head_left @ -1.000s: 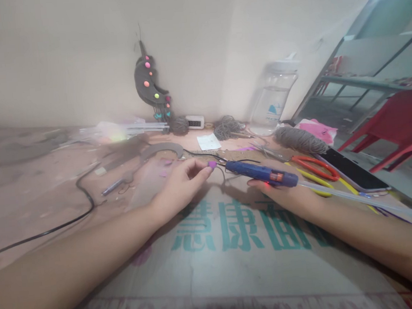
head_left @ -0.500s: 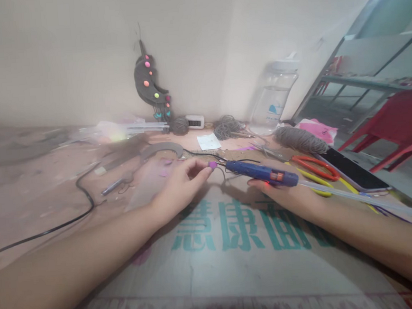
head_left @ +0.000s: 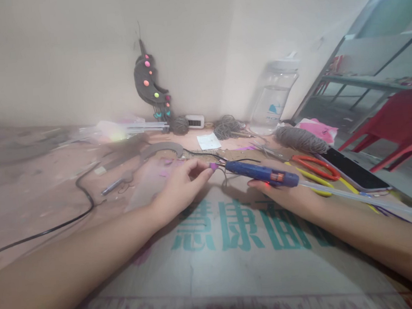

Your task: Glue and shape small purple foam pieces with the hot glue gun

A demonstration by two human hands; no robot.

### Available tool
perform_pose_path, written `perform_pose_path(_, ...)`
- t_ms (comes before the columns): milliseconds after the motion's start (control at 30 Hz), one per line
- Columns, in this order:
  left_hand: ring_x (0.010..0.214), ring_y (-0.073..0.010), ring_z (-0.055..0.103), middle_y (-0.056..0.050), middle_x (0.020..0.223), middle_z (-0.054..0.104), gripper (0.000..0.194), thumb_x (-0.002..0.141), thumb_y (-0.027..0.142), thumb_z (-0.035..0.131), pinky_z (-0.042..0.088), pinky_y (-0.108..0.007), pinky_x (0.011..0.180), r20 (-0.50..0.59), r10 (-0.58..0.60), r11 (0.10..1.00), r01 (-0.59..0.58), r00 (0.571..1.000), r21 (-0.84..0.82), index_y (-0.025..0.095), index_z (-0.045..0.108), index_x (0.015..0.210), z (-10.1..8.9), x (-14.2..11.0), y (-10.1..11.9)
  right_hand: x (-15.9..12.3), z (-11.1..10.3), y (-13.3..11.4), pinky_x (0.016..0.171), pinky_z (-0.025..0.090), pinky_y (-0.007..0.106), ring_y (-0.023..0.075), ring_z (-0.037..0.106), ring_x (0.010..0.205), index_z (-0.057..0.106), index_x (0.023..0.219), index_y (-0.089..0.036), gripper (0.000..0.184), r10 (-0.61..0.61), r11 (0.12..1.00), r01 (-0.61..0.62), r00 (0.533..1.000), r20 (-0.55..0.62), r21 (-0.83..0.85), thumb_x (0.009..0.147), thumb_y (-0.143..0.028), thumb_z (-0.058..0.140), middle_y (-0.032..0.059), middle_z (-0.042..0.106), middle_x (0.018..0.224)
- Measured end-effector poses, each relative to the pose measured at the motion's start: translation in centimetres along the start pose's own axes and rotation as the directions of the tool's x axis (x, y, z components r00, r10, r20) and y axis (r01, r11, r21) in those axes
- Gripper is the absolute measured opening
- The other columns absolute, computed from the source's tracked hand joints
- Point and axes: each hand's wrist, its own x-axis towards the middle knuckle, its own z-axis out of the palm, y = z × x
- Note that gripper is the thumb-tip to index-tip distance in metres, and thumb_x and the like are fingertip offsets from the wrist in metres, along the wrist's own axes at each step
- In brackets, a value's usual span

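Pinkish, smudged tabletop [head_left: 59,197]; a sheet [head_left: 219,277] over the near side, teal characters [head_left: 238,224], 康 legible, rightmost partly hidden by the right forearm [head_left: 369,237]. Left hand [head_left: 185,182] pinches a purple piece [head_left: 213,166] at the glue gun [head_left: 260,171] nozzle [head_left: 221,164], contact unclear. Right hand [head_left: 284,194] wraps the glue gun, fingers mostly hidden. Farther: bottle [head_left: 273,97], blue lettering blurred; pale wall [head_left: 197,41].
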Motion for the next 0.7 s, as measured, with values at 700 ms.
perform_pose_path(700,0.069,-0.0142,0.055,0.001,0.075,0.062,0.022,0.086,0.038,0.059,0.041,-0.026,0.065,-0.002,-0.073,0.995,0.072,0.997,-0.068,0.019,0.06,0.075,0.0,0.0,0.5,0.2,-1.3,0.5,0.076,0.053,0.035,0.0214,0.066,0.084,0.071,0.09,-0.025,0.029,0.064,0.966,-0.054,0.998,-0.029,0.252,0.092,-0.046,0.05,0.0028,0.072,0.091)
